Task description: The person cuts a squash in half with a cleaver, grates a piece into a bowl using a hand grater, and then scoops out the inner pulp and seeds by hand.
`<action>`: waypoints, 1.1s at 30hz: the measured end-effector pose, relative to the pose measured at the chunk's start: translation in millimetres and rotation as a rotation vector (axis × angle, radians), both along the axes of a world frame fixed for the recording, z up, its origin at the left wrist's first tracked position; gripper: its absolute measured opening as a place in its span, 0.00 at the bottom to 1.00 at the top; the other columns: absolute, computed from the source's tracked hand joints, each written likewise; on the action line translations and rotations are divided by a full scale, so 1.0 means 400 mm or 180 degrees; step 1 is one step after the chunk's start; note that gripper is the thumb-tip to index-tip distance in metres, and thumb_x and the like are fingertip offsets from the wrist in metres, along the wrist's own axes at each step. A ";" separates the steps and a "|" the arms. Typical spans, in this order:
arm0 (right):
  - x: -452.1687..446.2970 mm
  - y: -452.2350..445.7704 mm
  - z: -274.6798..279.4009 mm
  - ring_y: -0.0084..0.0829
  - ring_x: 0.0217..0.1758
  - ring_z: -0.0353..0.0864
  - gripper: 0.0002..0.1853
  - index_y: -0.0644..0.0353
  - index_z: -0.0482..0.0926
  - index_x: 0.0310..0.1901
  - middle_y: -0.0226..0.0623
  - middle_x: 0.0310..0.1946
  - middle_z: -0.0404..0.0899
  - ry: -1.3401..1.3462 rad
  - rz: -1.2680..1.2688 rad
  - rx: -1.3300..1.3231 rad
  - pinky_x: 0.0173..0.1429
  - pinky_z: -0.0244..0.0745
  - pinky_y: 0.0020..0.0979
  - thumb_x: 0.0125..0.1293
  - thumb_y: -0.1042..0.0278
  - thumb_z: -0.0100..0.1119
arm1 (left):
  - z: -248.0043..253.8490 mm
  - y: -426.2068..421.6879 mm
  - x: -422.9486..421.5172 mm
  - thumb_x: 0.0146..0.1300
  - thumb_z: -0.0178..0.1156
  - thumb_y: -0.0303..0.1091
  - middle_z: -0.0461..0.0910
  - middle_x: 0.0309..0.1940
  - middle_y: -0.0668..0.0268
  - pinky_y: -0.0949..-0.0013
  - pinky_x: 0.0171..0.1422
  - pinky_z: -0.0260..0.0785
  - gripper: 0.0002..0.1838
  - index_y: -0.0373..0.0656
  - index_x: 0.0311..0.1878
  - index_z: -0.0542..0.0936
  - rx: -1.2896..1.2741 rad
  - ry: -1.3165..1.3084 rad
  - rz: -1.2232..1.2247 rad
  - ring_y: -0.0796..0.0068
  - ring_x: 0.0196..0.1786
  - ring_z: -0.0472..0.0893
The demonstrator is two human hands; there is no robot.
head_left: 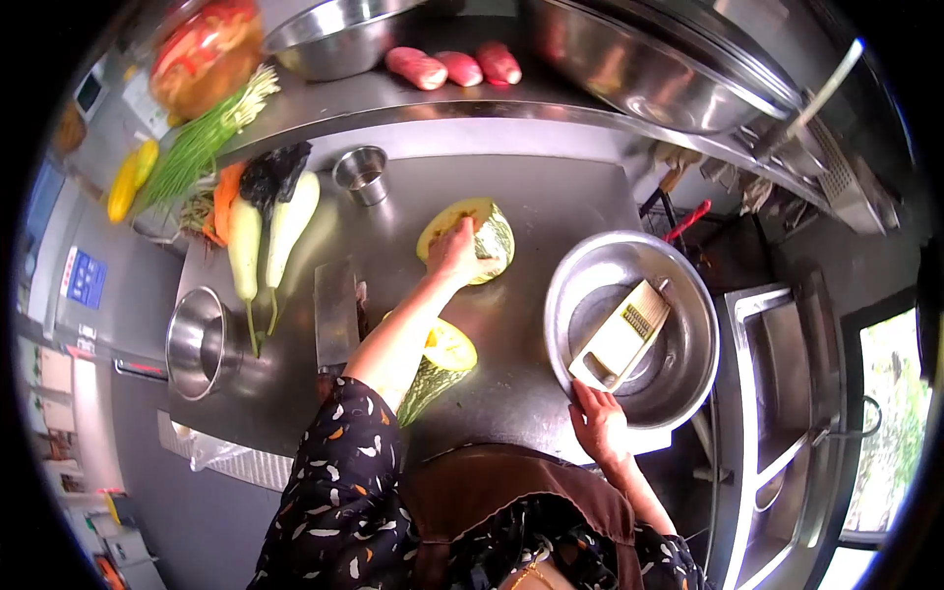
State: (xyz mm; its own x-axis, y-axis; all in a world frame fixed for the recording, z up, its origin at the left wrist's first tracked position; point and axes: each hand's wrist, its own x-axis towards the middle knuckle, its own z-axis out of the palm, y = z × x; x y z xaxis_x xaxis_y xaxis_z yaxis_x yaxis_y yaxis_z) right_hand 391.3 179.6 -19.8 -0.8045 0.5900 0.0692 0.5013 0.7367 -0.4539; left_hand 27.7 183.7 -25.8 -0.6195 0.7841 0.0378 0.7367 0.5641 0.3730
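left hand [456,254]: gripping squash piece [497,236] | right hand [601,425]: at basin [694,324] rim, grip unclear | basin: overlaps surface [513,339] right edge | gap between basin and squash piece

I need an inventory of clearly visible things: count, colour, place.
Table: one, grey, centre
Squash pieces: two, yellow and green, on table
Cleaver: one, grey, on table
Basin: one, silver, table right
Grater: one, cream, in basin
Gourds: two, pale green, table left
Orange vegetables: uncountable, orange, beside gourds
Bundle: one, black, by gourds
Cup: one, silver, table back
Small bowl: one, silver, table left
Radishes: three, red, on shelf
Bowls: several, silver, on shelf
Jar: one, reddish, upper left
Stalks: one bunch, green, upper left
Yellow vegetables: two, yellow, far left
Sink: one, silver, right
Left hand: one, bare, on squash
Right hand: one, bare, at basin rim
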 end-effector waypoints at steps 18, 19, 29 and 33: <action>-0.018 0.039 0.044 0.45 0.47 0.76 0.23 0.61 0.74 0.51 0.44 0.44 0.77 0.0983 0.0294 -0.0213 0.54 0.72 0.39 0.51 0.71 0.65 | -0.016 -0.116 -0.089 0.51 0.63 0.62 0.75 0.54 0.62 0.57 0.58 0.69 0.37 0.45 0.57 0.72 0.2744 -0.4597 0.1864 0.64 0.53 0.76; -0.030 0.042 0.058 0.45 0.47 0.76 0.23 0.61 0.74 0.51 0.44 0.44 0.77 0.0981 0.0350 -0.0205 0.54 0.72 0.39 0.51 0.71 0.65 | 0.030 -0.133 -0.063 0.51 0.64 0.61 0.76 0.53 0.62 0.57 0.58 0.69 0.37 0.44 0.57 0.73 0.2906 -0.4720 0.1756 0.65 0.53 0.76; -0.158 0.167 0.230 0.33 0.66 0.64 0.38 0.63 0.59 0.67 0.40 0.63 0.66 0.2528 0.1031 -0.3084 0.67 0.59 0.35 0.61 0.50 0.62 | 0.309 -0.236 0.168 0.53 0.64 0.54 0.79 0.47 0.60 0.66 0.57 0.70 0.35 0.34 0.55 0.74 0.2293 -0.4456 -0.0887 0.71 0.50 0.78; -0.099 0.177 0.343 0.35 0.62 0.69 0.46 0.66 0.63 0.64 0.44 0.57 0.72 0.1856 0.1511 -0.2484 0.65 0.62 0.34 0.48 0.51 0.73 | 0.401 -0.184 0.288 0.48 0.71 0.50 0.80 0.39 0.64 0.71 0.49 0.70 0.31 0.36 0.48 0.74 0.0834 -0.3365 -0.2026 0.74 0.43 0.79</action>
State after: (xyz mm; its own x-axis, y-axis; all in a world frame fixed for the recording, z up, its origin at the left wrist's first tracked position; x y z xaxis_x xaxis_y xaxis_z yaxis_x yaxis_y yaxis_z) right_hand 351.7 250.6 117.3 -0.9271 0.2741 0.2555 -0.2038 0.2033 -0.9577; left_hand 142.8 109.9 134.7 0.0419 0.9981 -0.0456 0.1241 0.0400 0.9915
